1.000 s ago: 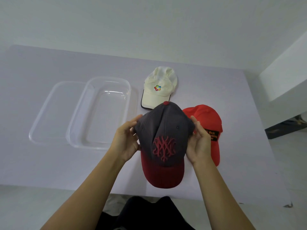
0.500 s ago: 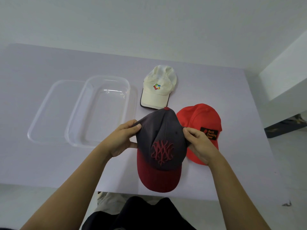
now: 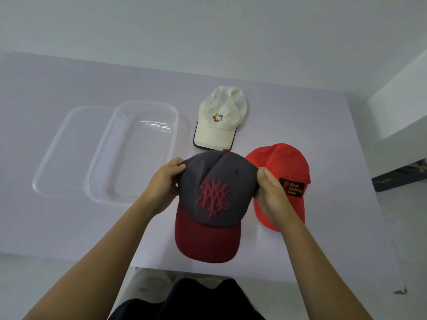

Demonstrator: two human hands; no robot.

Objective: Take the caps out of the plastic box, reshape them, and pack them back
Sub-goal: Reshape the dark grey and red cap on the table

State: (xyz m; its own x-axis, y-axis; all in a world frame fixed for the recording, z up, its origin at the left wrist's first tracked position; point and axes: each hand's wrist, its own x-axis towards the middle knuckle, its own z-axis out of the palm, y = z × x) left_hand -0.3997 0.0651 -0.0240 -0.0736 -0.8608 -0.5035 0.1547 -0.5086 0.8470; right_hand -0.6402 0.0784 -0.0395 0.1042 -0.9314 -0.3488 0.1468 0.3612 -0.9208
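In the frame centre, left hand [image 3: 163, 185] and right hand [image 3: 270, 192] pinch the grey cap [image 3: 217, 190] sides, probably to round its crown

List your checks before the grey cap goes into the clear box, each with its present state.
Grip of left hand and right hand on grey cap: ok.
Its crown smooth: not ok, a crease runs down the top.
Open, empty plastic box: ok.
The lid off, lying left of the box: ok.
The white cap and red cap clear of the box: ok.
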